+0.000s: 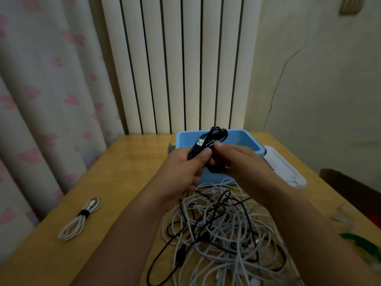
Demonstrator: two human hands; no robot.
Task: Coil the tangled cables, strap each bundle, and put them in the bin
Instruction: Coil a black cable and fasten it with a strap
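Both hands meet above the near wall of the blue bin, clenched on a coiled black cable: the left hand pinches the loops with the USB plug sticking up, and the right hand closes on the bundle's lower end. Whether a strap is on it yet I cannot tell.

One white bundle, strapped in black, lies far left of the hands and not yet in the bin. Beneath the forearms a large tangle of white and black cables remains, so most of the work is left.

The counter is bare to the left; its left edge runs close by the white bundle. Right of the hands a white lid crowds the bin.
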